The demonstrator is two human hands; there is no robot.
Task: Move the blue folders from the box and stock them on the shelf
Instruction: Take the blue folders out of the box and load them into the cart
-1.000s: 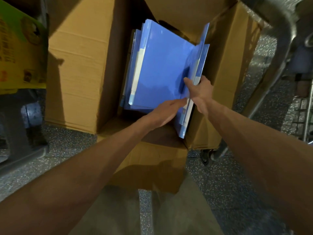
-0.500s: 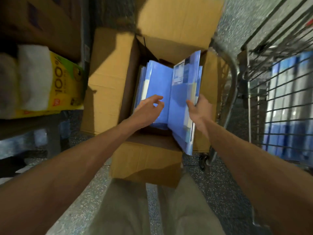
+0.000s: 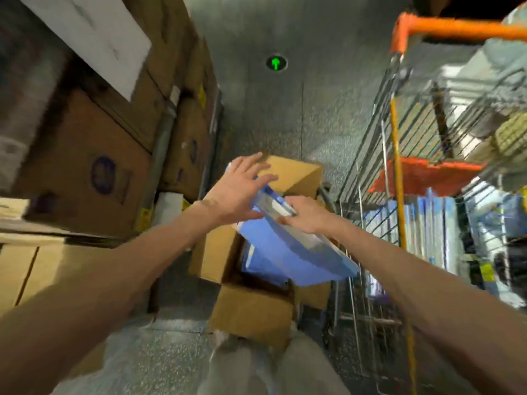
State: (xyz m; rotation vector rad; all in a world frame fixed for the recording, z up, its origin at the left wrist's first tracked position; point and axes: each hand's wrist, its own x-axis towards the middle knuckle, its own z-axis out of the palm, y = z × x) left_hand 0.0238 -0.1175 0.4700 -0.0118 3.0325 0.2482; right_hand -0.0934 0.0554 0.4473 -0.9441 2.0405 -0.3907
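Note:
A bundle of blue folders (image 3: pixel 296 252) is lifted above the open cardboard box (image 3: pixel 251 312) in the middle of the view. My right hand (image 3: pixel 303 213) grips the bundle's top edge from the right. My left hand (image 3: pixel 238 192) is spread flat with fingers apart, touching the bundle's upper left end. More blue folders (image 3: pixel 256 269) remain inside the box under the lifted ones. The wire shelf (image 3: pixel 427 223) on the right holds standing blue folders behind its grid.
Stacked cardboard cartons (image 3: pixel 85 172) fill the rack on the left. The wire shelf has orange posts (image 3: pixel 397 155) and an orange shelf tag. A speckled floor with a green arrow marker (image 3: pixel 276 63) runs ahead. My legs show at the bottom.
The bundle has come up out of the box in my right hand and tilted toward the right. My left hand left the folders in the box and rose to the bundle. The view swung up.

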